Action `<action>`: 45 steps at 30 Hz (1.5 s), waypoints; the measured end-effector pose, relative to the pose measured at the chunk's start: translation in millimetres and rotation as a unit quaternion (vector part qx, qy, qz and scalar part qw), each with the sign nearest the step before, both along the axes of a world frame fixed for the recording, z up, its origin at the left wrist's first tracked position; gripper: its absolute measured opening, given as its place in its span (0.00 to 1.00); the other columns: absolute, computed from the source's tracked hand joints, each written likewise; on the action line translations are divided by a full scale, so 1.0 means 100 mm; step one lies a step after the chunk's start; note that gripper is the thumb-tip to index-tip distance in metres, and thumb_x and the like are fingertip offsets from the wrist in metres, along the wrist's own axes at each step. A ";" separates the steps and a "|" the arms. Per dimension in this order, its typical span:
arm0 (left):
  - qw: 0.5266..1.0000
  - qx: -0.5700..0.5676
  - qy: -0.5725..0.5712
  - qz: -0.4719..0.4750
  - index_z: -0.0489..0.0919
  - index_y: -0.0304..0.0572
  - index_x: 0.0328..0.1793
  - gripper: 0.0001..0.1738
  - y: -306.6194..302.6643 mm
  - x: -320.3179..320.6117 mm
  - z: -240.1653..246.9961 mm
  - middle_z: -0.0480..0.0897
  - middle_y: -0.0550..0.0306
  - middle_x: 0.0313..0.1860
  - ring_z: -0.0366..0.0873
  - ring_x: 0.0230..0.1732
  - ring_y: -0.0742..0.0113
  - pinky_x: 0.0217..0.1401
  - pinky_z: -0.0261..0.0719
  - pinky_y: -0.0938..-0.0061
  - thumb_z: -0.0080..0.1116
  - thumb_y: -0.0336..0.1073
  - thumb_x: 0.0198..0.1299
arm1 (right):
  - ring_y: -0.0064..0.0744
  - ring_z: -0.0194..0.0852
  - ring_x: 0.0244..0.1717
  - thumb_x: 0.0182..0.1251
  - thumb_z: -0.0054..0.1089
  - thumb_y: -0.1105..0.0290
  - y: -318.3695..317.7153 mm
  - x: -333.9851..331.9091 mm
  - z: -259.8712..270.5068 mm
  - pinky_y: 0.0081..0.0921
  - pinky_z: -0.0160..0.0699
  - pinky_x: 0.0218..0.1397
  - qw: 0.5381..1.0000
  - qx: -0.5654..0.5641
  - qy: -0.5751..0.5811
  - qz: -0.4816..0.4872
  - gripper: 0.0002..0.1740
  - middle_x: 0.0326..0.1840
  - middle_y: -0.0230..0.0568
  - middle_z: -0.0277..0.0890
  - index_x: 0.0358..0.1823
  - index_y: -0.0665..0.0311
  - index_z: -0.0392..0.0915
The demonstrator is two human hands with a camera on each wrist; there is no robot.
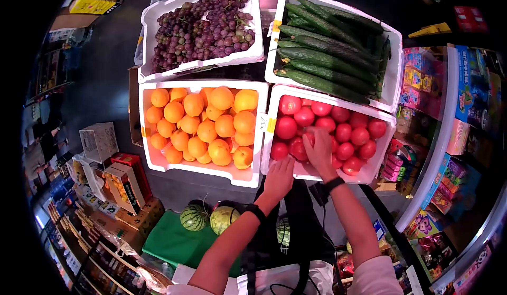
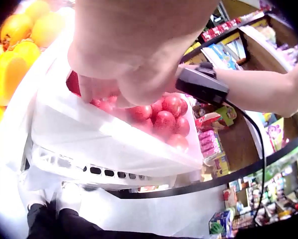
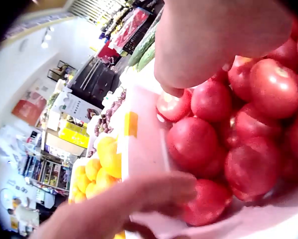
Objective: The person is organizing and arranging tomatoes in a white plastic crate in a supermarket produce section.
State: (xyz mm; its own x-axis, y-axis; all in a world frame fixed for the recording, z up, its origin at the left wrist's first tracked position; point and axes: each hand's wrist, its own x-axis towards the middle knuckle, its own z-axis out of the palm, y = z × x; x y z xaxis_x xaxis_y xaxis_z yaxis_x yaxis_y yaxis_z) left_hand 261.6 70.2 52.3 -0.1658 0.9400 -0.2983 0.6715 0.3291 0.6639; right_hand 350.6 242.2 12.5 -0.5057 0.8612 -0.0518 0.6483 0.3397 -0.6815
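A white foam box (image 1: 388, 152) of red tomatoes (image 1: 344, 133) stands before me. My right hand (image 1: 318, 150) reaches down among the tomatoes near the middle front, fingers bent; in the right wrist view its fingertips are mostly hidden behind the hand, close to a tomato (image 3: 174, 106), and I cannot tell whether they hold one. My left hand (image 1: 280, 178) lies at the box's front left rim. In the right wrist view the left fingers (image 3: 161, 191) stretch over the rim to a tomato (image 3: 207, 201) in the near corner. The left wrist view shows them reaching over the wall.
Oranges (image 1: 206, 131) fill the foam box to the left; grapes (image 1: 206, 26) and cucumbers (image 1: 332, 47) lie in boxes behind. Watermelons (image 1: 195, 217) sit below beside a green cloth (image 1: 171, 237). Shelves of packaged goods (image 1: 422, 78) border the right. A cable (image 2: 258, 134) hangs from the right wrist.
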 end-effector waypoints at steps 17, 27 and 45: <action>0.890 -0.183 0.369 -0.197 0.80 0.41 0.48 0.16 0.55 0.02 -0.82 0.83 0.52 0.44 0.79 0.49 0.58 0.55 0.71 0.65 0.55 0.44 0.63 | 0.42 0.72 0.61 0.63 0.54 0.66 -0.49 0.37 -0.33 0.39 0.67 0.66 0.915 0.163 -0.221 0.296 0.19 0.51 0.45 0.79 0.54 0.65 0.79; 0.904 -0.047 0.351 -0.239 0.81 0.37 0.52 0.19 0.49 -0.14 -0.69 0.80 0.52 0.46 0.74 0.55 0.58 0.65 0.66 0.58 0.57 0.42 0.59 | 0.43 0.73 0.57 0.51 0.69 0.63 -0.51 0.56 0.09 0.38 0.72 0.61 0.964 0.060 -0.165 0.199 0.30 0.49 0.44 0.78 0.57 0.63 0.76; 0.987 0.021 -0.139 -0.078 0.64 0.35 0.77 0.43 0.54 -0.14 0.27 0.72 0.41 0.71 0.69 0.73 0.45 0.74 0.68 0.56 0.70 0.45 0.59 | 0.43 0.80 0.44 0.74 0.45 0.49 -0.75 1.04 0.39 0.37 0.80 0.50 0.482 -0.684 0.433 -0.336 0.31 0.49 0.53 0.79 0.62 0.71 0.70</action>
